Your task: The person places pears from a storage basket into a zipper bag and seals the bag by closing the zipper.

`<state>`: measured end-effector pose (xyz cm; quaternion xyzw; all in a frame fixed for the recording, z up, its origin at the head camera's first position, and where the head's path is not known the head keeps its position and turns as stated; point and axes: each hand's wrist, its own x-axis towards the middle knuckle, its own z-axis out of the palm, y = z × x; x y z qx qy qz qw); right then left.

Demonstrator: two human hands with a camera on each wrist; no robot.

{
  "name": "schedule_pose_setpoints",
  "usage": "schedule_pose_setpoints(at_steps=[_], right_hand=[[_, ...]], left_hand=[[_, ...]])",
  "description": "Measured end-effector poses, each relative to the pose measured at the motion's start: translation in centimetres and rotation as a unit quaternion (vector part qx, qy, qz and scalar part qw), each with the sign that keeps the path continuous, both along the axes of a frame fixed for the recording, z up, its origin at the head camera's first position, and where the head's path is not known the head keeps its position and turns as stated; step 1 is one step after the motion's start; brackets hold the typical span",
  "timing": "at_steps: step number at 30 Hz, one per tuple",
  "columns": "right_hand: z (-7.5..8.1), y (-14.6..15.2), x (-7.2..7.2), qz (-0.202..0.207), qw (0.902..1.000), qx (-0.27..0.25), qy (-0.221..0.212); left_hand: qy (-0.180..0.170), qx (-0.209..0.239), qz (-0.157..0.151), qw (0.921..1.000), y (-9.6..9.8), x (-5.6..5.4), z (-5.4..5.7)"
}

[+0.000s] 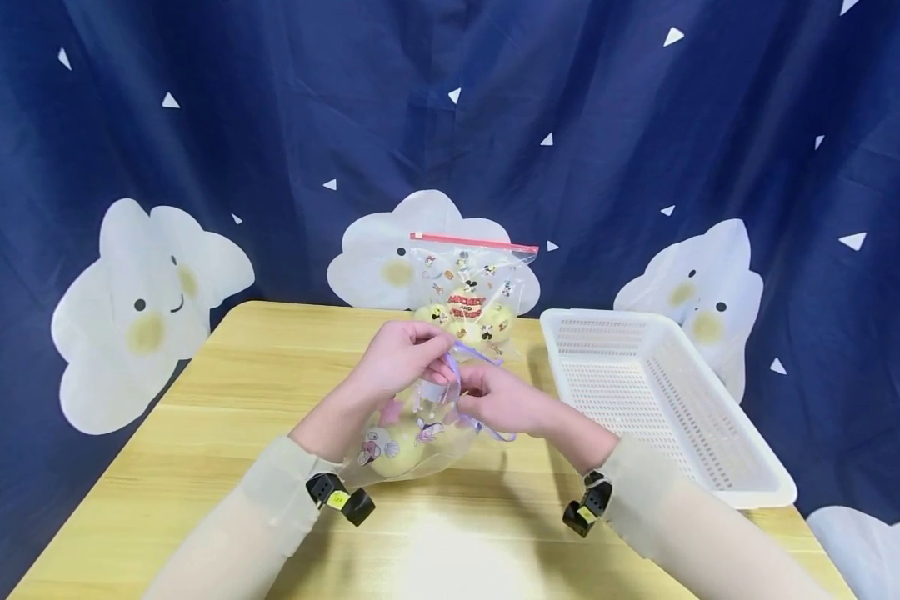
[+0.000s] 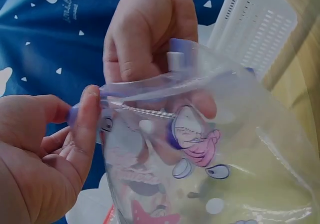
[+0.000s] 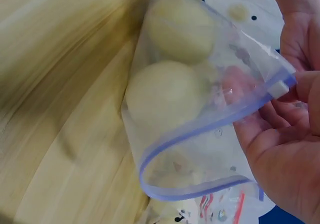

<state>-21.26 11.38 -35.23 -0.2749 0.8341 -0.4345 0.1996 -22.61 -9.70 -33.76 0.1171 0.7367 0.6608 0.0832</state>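
A clear printed zip bag (image 1: 412,454) with a purple zip strip (image 3: 200,129) stands on the table with pale yellow round fruits (image 3: 165,92) inside. My left hand (image 1: 405,354) pinches one end of the purple strip between thumb and finger, as the left wrist view shows. With its thumb and fingers, my right hand (image 3: 285,149) holds the strip beside the white slider (image 3: 278,89). Farther along, the strip curves loosely and the bag's mouth gapes in the right wrist view. Some of the right fingers show through the clear plastic in the left wrist view.
Behind the hands stands another clear zip bag (image 1: 472,287) with a red strip, Mickey print and yellow fruits inside. A white perforated basket (image 1: 750,454) lies to the right on the wooden table (image 1: 232,392). A blue cloud-patterned curtain (image 1: 285,100) hangs behind.
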Motion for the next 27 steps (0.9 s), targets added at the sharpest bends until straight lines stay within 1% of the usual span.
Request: schedule_pose_setpoints(at_steps=[5,8,13,17,20,22,24,27], right_hand=[[-0.1,-0.3,0.2,0.000,1.0000,0.000,-0.006],[0.0,0.1,0.3,-0.010,0.9999,0.001,0.007],[0.5,1.1,0.9,-0.030,0.9990,0.006,0.032],[0.9,2.1,1.5,-0.062,0.9963,0.012,0.058],[1.2,2.7,2.3,-0.101,0.9908,0.015,0.089],[1.4,3.1,2.9,-0.120,0.9874,0.021,0.101],[1.6,3.2,3.5,-0.124,0.9871,0.033,0.096],[1.5,3.2,4.5,-0.111,0.9896,0.068,0.061]], left_hand=[[0.003,0.002,0.009,1.0000,-0.3,0.0,0.0],[0.001,0.006,0.005,1.0000,-0.5,0.0,-0.1],[-0.002,0.008,0.002,1.0000,-0.7,-0.1,-0.2],[0.000,0.008,0.000,1.0000,-0.9,-0.1,-0.3],[0.001,0.014,-0.003,0.9999,-1.1,-0.1,-0.4],[-0.002,0.022,-0.005,0.9997,-1.2,-0.2,-0.5],[-0.004,0.027,-0.003,0.9996,-1.3,-0.2,-0.6],[-0.005,0.027,-0.001,0.9996,-1.5,-0.3,-0.6]])
